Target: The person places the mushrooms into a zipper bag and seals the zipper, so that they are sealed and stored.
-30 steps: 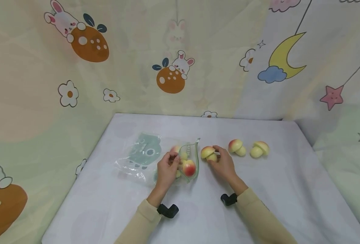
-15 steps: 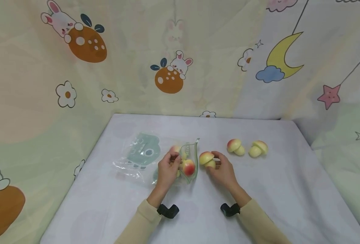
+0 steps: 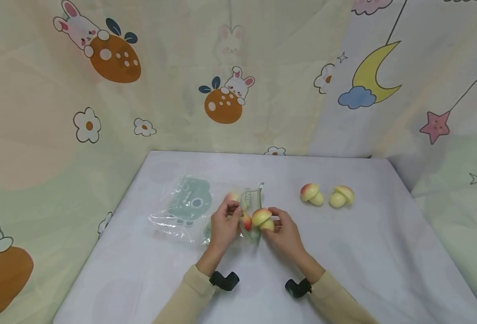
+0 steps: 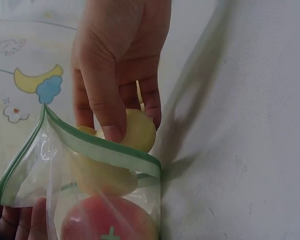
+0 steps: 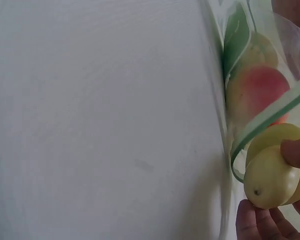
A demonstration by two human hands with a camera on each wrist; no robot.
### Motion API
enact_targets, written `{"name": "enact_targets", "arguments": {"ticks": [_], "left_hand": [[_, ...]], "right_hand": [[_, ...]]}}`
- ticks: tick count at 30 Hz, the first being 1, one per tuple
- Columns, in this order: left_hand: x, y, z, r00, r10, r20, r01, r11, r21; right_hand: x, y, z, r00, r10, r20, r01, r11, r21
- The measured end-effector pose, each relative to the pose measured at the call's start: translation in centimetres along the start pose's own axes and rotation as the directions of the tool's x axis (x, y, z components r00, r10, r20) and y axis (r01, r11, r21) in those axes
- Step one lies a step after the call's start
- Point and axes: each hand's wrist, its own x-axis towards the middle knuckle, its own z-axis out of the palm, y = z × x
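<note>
A clear zip bag (image 3: 191,200) with a green zip edge and a green cartoon print lies on the table, its mouth spread open toward the right. My left hand (image 3: 224,227) pinches the rim of the bag. Between the thumb and fingers of my right hand (image 3: 286,234) is a toy mushroom (image 3: 261,218), yellow with a reddish cap, held at the bag's mouth. The left wrist view shows its cap behind the clear plastic, inside the green zip edge (image 4: 100,145). Inside the bag, a red-capped mushroom (image 5: 265,92) sits just ahead of the held one; others are partly hidden.
Two more toy mushrooms, one (image 3: 312,194) beside the other (image 3: 341,196), lie at the right on the white-covered table (image 3: 367,252). A cartoon-printed cloth (image 3: 173,81) hangs behind the table and at its sides.
My right hand has carried the toy mushroom left and slightly toward me, from beside the bag to its mouth. My left hand keeps its pinch on the bag rim.
</note>
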Motion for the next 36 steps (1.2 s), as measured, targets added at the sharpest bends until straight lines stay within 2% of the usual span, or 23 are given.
{"name": "enact_targets", "arguments": {"ticks": [3, 10, 19, 31, 36], "left_hand": [[0.0, 0.0, 0.1, 1.0, 0.01, -0.007, -0.01, 1.0, 0.018], [-0.2, 0.2, 0.1, 1.0, -0.005, 0.023, 0.006, 0.999, -0.047], [-0.3, 0.3, 0.1, 0.999, -0.018, 0.041, 0.021, 0.998, -0.067], [-0.1, 0.1, 0.1, 0.999, 0.021, 0.048, -0.016, 0.996, -0.092], [-0.1, 0.0, 0.0, 0.999, 0.019, 0.047, -0.014, 0.995, -0.1]], "right_hand": [[0.1, 0.0, 0.4, 1.0, -0.005, 0.005, 0.005, 1.0, 0.003], [0.6, -0.5, 1.2, 0.999, 0.021, 0.046, -0.021, 1.0, 0.005], [0.9, -0.5, 2.1, 0.998, 0.025, 0.063, -0.025, 1.0, 0.001], [1.2, -0.4, 3.1, 0.996, -0.017, 0.082, 0.021, 0.999, -0.045], [1.2, -0.5, 3.0, 0.994, 0.004, 0.108, 0.0, 0.999, -0.037]]}}
